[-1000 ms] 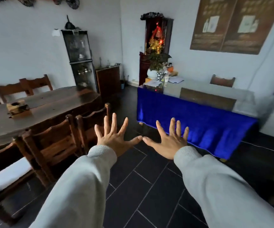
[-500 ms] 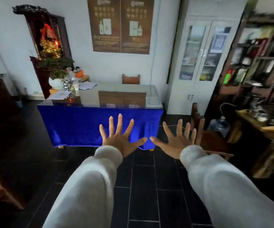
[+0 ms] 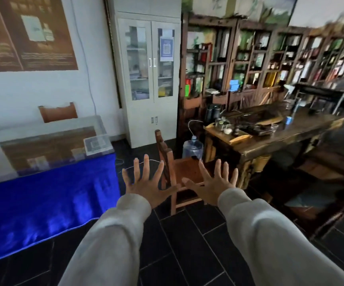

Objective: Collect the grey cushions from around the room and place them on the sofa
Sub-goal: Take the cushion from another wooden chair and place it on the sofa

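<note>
My left hand [image 3: 146,180] and my right hand [image 3: 213,181] are stretched out in front of me, backs up, fingers spread wide, holding nothing. Both arms wear light grey sleeves. No grey cushion and no sofa shows clearly in this view. A dark, blurred shape [image 3: 340,139] lies at the right behind the tea table; I cannot tell what it is.
A wooden chair [image 3: 185,172] stands just beyond my hands, a water jug [image 3: 192,148] behind it. A blue-draped table [image 3: 49,195] fills the left. A wooden tea table [image 3: 270,133] and cluttered shelves [image 3: 270,65] stand right, a white cabinet [image 3: 148,79] at the back. The floor is dark tile.
The view has swung right: the long dining table and shrine left the frame, the blue table slid left, and the cabinet, shelves and tea table came in. My hands stayed spread.
</note>
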